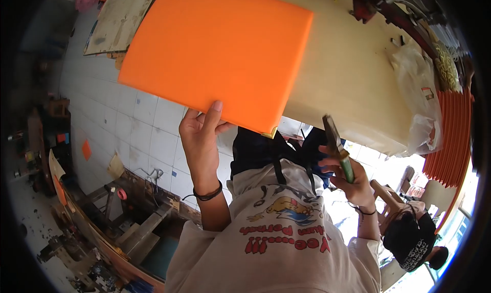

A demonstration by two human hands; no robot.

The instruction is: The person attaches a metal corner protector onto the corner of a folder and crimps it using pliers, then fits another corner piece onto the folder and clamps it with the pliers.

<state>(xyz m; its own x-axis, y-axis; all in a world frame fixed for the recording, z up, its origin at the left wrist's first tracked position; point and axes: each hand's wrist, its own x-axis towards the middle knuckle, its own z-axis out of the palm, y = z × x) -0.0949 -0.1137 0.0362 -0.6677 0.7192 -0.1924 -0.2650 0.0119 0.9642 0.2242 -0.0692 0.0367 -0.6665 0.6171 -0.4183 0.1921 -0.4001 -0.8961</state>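
A flat orange folder (215, 52) with a smooth cover is held up by my left hand (200, 134), thumb on top and fingers beneath its near edge. A small gold metal corner (270, 133) sits on the folder's near right corner. My right hand (353, 183) is wrapped around pliers (335, 139) with a green handle, apart from the folder. The pliers' dark jaws point up toward the table; whether anything is between them I cannot make out.
A tan-topped table (348, 78) lies beyond the folder. On its right are a clear plastic bag (417, 83) and a stack of orange folders (447, 139). A person in black (409, 237) sits at lower right. Wooden workbench parts (143, 237) stand at lower left.
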